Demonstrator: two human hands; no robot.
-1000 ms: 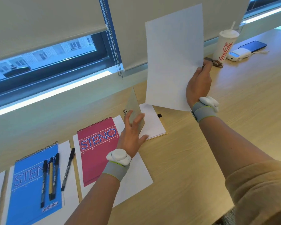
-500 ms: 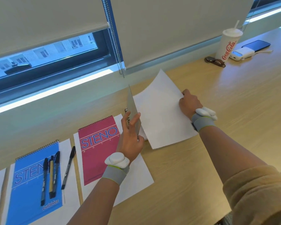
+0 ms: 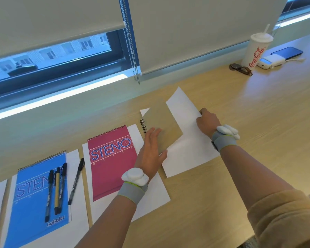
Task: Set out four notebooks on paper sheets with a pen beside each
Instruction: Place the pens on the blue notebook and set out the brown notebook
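- the left hand [image 3: 151,151] lies flat with fingers spread on the brown spiral notebook [image 3: 162,126]; it presses the cover and grips nothing.
- the right hand [image 3: 207,120] is curled on the right edge of the paper sheet [image 3: 188,149]; it looks pinched on that edge, though the fingertips are hidden.
- the brown notebook sits tilted on that sheet, its coil at the near-left hanging past the sheet's edge toward the pink notebook [image 3: 113,161].
- risk: if the right hand tugs the sheet while the left pins the notebook, the thin paper could crease or tear, or drag the notebook further askew.
- risk: the left forearm lies across the pink notebook's sheet [image 3: 154,194], so a sliding move could shift that finished place.
- risk: the new sheet's near-left corner is close to that neighbouring sheet, so squaring it up may overlap them.
- the pink cover reads "steno" with "notes" beneath.
- the blue notebook [image 3: 34,203] shows "sten", the rest covered by three pens [image 3: 55,190] lying on it, and "bubbles" at its foot.
- one black pen [image 3: 76,181] lies beside the blue notebook; its print is too small to read.
- far right on the worktop [image 3: 222,203], a white cup [image 3: 256,51] reads "coca-cola".
- the pink and brown notebooks have no pen beside them yet.
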